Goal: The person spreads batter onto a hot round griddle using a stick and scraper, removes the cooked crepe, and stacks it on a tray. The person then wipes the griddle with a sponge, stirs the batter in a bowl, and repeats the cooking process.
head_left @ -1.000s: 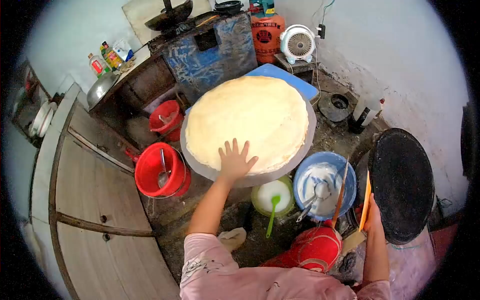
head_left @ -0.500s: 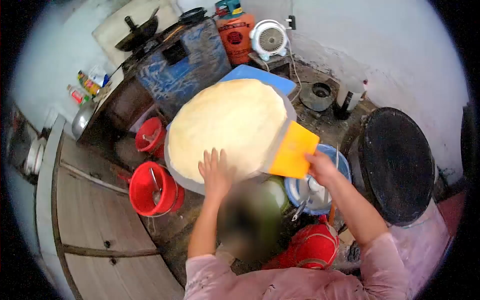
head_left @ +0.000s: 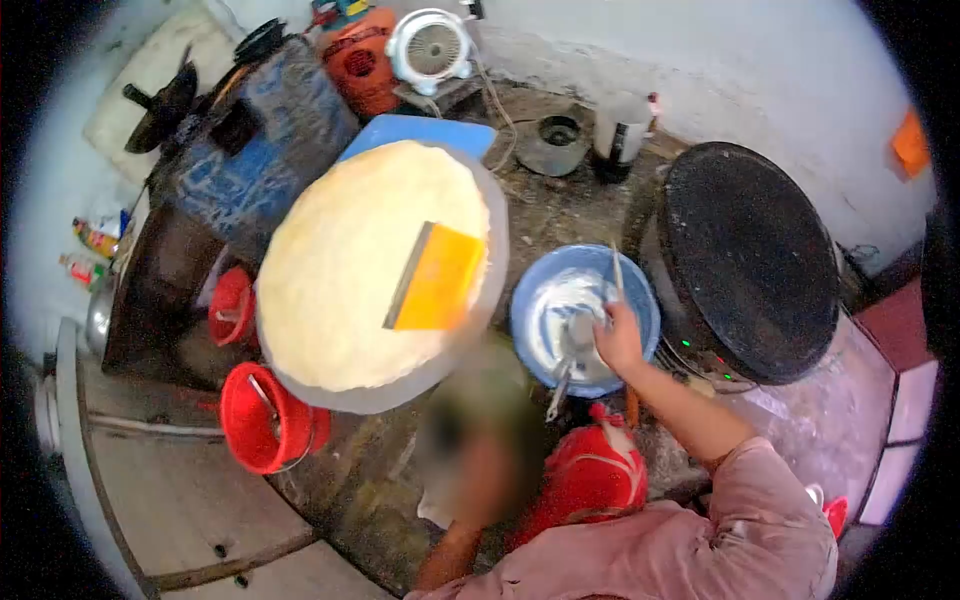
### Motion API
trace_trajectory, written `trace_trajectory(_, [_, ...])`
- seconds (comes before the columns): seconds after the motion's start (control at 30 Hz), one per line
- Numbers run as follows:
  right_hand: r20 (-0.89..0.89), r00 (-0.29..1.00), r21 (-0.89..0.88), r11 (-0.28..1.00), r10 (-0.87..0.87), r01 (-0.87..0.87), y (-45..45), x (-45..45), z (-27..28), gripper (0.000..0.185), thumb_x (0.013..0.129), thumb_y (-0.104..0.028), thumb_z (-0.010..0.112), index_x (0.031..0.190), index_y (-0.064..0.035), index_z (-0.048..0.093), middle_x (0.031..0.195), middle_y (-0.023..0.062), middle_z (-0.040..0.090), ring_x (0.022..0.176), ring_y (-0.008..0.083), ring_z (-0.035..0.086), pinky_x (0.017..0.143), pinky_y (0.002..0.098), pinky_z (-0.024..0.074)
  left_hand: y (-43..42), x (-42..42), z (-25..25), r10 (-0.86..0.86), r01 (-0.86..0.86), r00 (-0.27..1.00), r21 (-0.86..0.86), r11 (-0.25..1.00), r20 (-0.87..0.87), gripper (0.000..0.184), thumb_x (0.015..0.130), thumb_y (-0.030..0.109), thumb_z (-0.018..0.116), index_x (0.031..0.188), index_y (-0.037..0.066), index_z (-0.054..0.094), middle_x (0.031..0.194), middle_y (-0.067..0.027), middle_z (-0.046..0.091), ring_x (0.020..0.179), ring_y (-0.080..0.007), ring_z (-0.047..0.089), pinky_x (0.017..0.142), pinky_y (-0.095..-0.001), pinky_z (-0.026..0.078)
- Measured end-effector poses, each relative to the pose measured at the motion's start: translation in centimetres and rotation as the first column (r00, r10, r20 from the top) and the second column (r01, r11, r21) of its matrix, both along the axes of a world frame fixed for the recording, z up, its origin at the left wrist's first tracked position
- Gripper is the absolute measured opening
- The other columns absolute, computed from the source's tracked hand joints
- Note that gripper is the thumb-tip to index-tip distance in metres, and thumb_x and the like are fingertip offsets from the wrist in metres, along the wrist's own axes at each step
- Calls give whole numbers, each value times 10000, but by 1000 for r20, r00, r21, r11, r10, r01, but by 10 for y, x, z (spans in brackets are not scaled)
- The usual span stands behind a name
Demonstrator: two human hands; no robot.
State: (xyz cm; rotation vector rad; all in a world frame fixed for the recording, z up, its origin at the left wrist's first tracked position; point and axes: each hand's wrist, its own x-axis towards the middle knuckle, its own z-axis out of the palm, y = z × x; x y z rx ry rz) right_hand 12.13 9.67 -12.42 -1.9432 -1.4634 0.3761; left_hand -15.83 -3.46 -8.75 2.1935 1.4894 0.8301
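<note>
My right hand (head_left: 622, 342) is over the blue basin (head_left: 530, 365), its fingers closed at a thin stick (head_left: 617, 268) that lies across the rim. White batter (head_left: 548, 325) coats the inside, and a metal-handled utensil (head_left: 560, 385) leans over the near edge. An orange-yellow scraper (head_left: 445, 285) with a grey blade rests untouched on a large stack of pale round flatbreads (head_left: 350, 270), which sits on a grey round board (head_left: 495, 240). My left hand (head_left: 485, 475) is low in the middle, in a blurred patch that hides its fingers and anything near them.
A black round griddle (head_left: 750, 260) stands to the right. Two red buckets, the nearer one (head_left: 245, 430) with a utensil inside, are at left. A red bag-like thing (head_left: 590, 470) lies in front of me. A fan (head_left: 430, 48) and gas cylinder (head_left: 360, 65) stand behind.
My right hand has let go of the scraper, now lying on the flatbreads, and moved to the basin. My left hand has left the stack and drawn back. The view has swung right.
</note>
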Motion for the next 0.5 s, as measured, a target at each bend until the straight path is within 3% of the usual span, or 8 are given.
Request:
trace_trajectory(0.03, [346,933,27,995,-101,98,-30,19,-45,597,769,-276,672,1225,4,406,962,148,581,800,302,577,754,374,471,-6,0,-15,32,-32,999,-47,998,-2,392,742,60,598,1128,42,537,1229,-166,456,1126,-367,423,955,-470,333])
trace_trajectory(0.07, [294,941,-250,937,-167,244,-58,28,-67,672,744,-294,696,1233,28,369,982,150,569,797,313,574,726,382,466,-12,-2,-28,8,-8,1000,-71,997,13,410,750,72,605,1152,44,525,1246,-163,446,1127,-369,420,953,-467,334])
trace_trajectory(0.13, [-71,953,-596,779,-294,196,-108,51,-164,711,722,-317,716,1220,52,367,975,150,573,795,323,572,671,395,455,-21,-5,-71,-1,4,1000,-92,996,28,425,759,98,608,1170,47,514,1254,-165,440,1136,-375,412,958,-464,332])
trace_trajectory(0.2, [-382,860,-630,776,-339,27,-125,62,-200,676,726,-322,712,1199,51,404,948,147,588,795,323,573,646,402,449,-23,-9,-113,10,-6,999,-118,993,34,442,767,124,612,1189,50,504,1262,-167,434,1144,-381,404,963,-462,331])
trace_trajectory(0.27, [-624,695,-648,733,-358,-204,-128,58,-132,466,770,-304,669,1099,-16,510,836,152,614,749,300,586,609,404,445,-23,-13,-150,84,-118,989,-312,943,-120,490,772,182,625,1224,57,482,1282,-192,411,1183,-377,378,974,-454,327])
trace_trajectory(0.3, [-621,699,-653,728,-355,-210,-130,60,-127,466,770,-304,669,1099,-16,510,836,152,614,749,300,586,609,404,445,-23,-13,-167,93,-126,989,-318,940,-119,490,772,182,625,1224,57,482,1282,-192,411,1183,-377,378,974,-454,327])
trace_trajectory(0.37, [-166,966,-299,944,-196,140,-135,64,-118,363,809,-284,604,1056,-30,521,790,191,622,721,367,593,637,429,458,-23,-13,-186,126,-129,898,21,991,-422,536,774,247,633,1243,47,467,1316,-232,362,1230,-376,333,982,-468,320])
trace_trajectory(0.5, [3,990,-467,876,139,-122,-113,69,44,226,818,-292,564,905,-84,566,745,172,604,692,358,588,608,447,456,-20,-24,-248,111,-48,781,117,992,-615,443,805,205,587,1203,34,494,1215,-205,444,1129,-348,419,878,-416,387])
